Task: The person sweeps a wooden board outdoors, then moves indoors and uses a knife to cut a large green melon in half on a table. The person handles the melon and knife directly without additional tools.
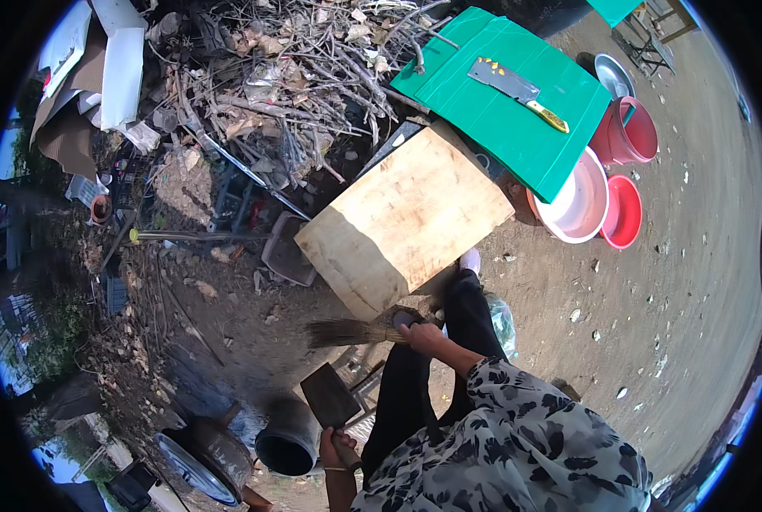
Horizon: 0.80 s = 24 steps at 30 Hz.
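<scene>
My right hand (417, 331) grips the handle end of a short straw hand broom (347, 333), whose bristles point left just below the corner of a big pale wooden block (407, 218). My left hand (337, 445), lower down, is closed on the short handle of a dark flat rectangular blade (330, 397), like a cleaver or a scoop, held upright. Both hands are over bare dirt in front of my black trousers.
A green board (509, 119) behind the block carries a cleaver (513, 85) with a yellow handle. Right of it are a red bucket (628, 132), a white basin (577, 205) and a red basin (624, 213). A pile of dry branches (296, 77) lies at the back; a black pot (287, 444) stands near my left hand.
</scene>
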Motion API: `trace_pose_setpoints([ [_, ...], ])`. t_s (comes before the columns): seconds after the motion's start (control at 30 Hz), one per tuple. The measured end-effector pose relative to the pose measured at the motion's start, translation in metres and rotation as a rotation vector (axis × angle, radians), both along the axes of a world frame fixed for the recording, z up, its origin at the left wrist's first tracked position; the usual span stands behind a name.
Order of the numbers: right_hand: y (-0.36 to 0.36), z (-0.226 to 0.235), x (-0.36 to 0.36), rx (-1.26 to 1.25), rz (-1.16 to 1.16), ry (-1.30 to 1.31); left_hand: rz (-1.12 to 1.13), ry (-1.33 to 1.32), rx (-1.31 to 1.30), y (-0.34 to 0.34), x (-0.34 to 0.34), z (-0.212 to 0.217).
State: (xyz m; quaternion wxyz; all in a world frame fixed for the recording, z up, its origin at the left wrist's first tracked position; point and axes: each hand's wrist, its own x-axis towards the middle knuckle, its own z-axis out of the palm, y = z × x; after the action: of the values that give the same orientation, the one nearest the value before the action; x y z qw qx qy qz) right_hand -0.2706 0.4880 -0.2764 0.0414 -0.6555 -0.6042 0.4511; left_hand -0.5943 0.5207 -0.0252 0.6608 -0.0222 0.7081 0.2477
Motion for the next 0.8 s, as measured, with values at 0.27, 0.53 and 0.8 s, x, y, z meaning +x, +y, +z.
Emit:
trace_pose_setpoints([
  [0.27,-0.135,-0.006,0.19,-0.212,-1.393,-0.514,-0.029,-0.018,0.009,0.026,-0.004,-0.019],
  [0.53,-0.063,0.071,0.035,-0.231,-0.4,0.07,-0.206,-0.055,0.201,0.054,0.032,0.007],
  [0.8,-0.033,0.208,0.033,0.02,-0.032,0.409,-0.423,0.137,0.373,0.075,0.033,0.036],
])
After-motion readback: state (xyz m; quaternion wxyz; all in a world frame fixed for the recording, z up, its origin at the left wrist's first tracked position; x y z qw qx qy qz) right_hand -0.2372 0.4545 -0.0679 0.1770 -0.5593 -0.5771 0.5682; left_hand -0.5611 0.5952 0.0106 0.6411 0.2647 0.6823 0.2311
